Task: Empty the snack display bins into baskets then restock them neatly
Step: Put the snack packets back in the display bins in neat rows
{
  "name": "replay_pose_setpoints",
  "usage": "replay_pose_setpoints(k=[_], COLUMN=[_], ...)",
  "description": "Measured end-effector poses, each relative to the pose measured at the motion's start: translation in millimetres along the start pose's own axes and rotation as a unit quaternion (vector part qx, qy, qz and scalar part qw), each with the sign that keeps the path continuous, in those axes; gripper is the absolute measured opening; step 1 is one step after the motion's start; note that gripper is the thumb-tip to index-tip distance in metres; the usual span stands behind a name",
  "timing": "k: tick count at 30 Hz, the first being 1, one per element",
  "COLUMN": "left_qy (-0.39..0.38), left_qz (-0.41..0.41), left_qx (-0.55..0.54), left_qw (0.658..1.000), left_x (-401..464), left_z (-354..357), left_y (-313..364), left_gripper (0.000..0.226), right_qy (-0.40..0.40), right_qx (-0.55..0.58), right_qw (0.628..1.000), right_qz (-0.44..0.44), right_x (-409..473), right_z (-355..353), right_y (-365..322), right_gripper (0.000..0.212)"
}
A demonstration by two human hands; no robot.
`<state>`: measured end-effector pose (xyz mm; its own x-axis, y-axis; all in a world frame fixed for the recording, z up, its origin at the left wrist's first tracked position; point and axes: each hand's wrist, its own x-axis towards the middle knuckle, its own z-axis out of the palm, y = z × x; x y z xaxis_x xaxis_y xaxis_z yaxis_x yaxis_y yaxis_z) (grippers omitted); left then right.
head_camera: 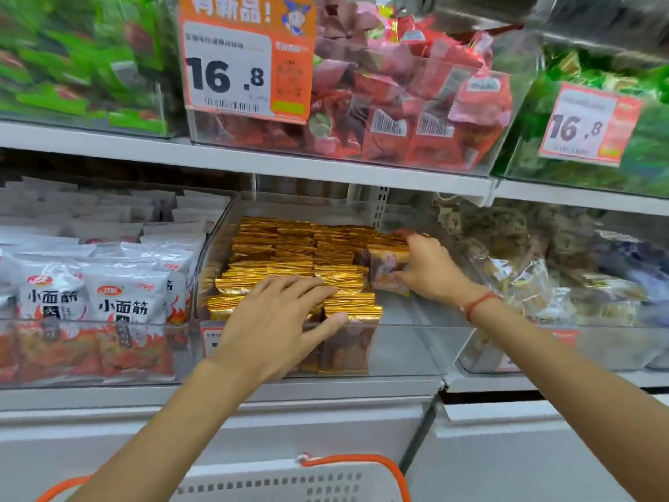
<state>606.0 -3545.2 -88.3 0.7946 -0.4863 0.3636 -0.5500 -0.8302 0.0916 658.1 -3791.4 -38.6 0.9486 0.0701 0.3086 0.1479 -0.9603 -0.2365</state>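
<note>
A clear plastic display bin point(416, 342) sits on the lower shelf, in the middle of the view, and holds rows of gold-edged snack packets point(289, 248) standing on end. They fill the left and far parts of the bin; its near right part is bare. The left hand point(278, 320) lies flat on the near rows, fingers point(307, 288) spread and extended, pressing on the packet tops without closing around any. The right hand point(430, 266) reaches in from the right, a red string point(478, 304) round its wrist, and its fingers are closed on a small bunch of orange-faced packets point(389, 269) at the right end of the rows.

Left of the bin, another clear bin holds white packets with red flame print point(108, 306). To the right, a bin of pale, mixed packets point(564, 284) is blurred. On the upper shelf point(253, 161) stand a bin of red packets point(416, 114) with an orange price card point(246, 59) reading 16.8, green packets point(72, 59) to the left, and a further green bin with a second price card point(586, 125) to the right. At the near bottom edge, a white basket with an orange rim point(325, 480) shows between the forearms
</note>
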Motion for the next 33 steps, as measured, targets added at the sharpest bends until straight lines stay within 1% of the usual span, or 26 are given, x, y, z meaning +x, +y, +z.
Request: replay_pose_setpoints(k=[3,4,6,8,11,12,13,14,17,19,22,24,26,29,30,31,33], left_qy=[-0.002,-0.003,-0.007,-0.009,-0.008,-0.008,-0.010,-0.011,-0.014,-0.014,-0.019,-0.021,-0.021,-0.003,0.013,0.034,0.091], left_qz=[0.002,0.000,-0.004,-0.006,-0.007,-0.008,-0.009,-0.008,-0.009,-0.011,-0.012,-0.010,-0.008,0.001,0.010,0.025,0.059], left_qx=[0.008,0.008,0.008,0.013,0.023,0.022,0.020,0.021,0.023,0.021,0.020,0.018,0.024,0.026,0.022,0.011,-0.033], left_qw=[1.000,1.000,1.000,1.000,1.000,1.000,1.000,1.000,1.000,1.000,1.000,1.000,0.999,1.000,1.000,0.999,0.994], left_x=[0.2,0.5,1.2,2.2,1.9,1.6,1.4,1.4,1.5,1.2,1.0,1.5,0.8,0.4,0.3,-0.1,-7.5], left_z=[1.1,1.1,1.1,1.5,2.2,2.1,1.9,1.5,0.6,-0.4,-1.3,-2.1,-2.0,0.0,0.6,0.0,-5.1], left_y=[-1.1,-0.9,-0.2,0.2,0.3,0.5,0.5,0.8,1.6,2.1,2.7,2.2,1.4,-1.0,-1.0,-1.2,-2.4], left_gripper=[0.080,0.081,0.085,0.087,0.087,0.088,0.088,0.088,0.089,0.090,0.088,0.088,0.087,0.082,0.077,0.072,0.059], right_qy=[-0.103,-0.121,-0.124,-0.100,-0.024,-0.004,0.002,-0.010,-0.065,-0.076,-0.078,-0.065,-0.038,0.015,0.037,0.059,0.071], right_qx=[0.093,0.118,0.137,0.107,-0.045,-0.082,-0.091,-0.073,0.051,0.070,0.043,0.033,0.026,-0.018,-0.006,0.032,0.130], right_qw=[0.990,0.985,0.982,0.988,0.999,0.997,0.996,0.997,0.997,0.995,0.996,0.997,0.999,1.000,0.999,0.996,0.978], right_qz=[0.035,0.041,0.048,0.038,0.005,0.005,0.004,-0.002,-0.008,-0.010,-0.027,-0.020,-0.015,-0.010,-0.022,-0.055,-0.144], right_x=[24.8,29.2,34.4,35.8,34.3,34.1,34.6,35.6,38.6,38.2,35.3,30.9,25.3,7.6,-3.3,-15.8,-48.9], right_z=[17.2,23.3,33.2,38.1,39.2,38.9,38.7,39.2,41.8,42.2,42.3,40.1,37.1,20.2,11.7,3.3,-12.1], right_y=[3.2,4.0,5.3,6.1,9.5,10.9,12.0,13.0,12.6,10.6,8.3,7.3,7.1,1.5,-3.7,-9.1,-26.7], right_gripper=[0.073,0.076,0.079,0.080,0.081,0.081,0.081,0.081,0.078,0.076,0.075,0.075,0.069,0.059,0.056,0.049,0.035])
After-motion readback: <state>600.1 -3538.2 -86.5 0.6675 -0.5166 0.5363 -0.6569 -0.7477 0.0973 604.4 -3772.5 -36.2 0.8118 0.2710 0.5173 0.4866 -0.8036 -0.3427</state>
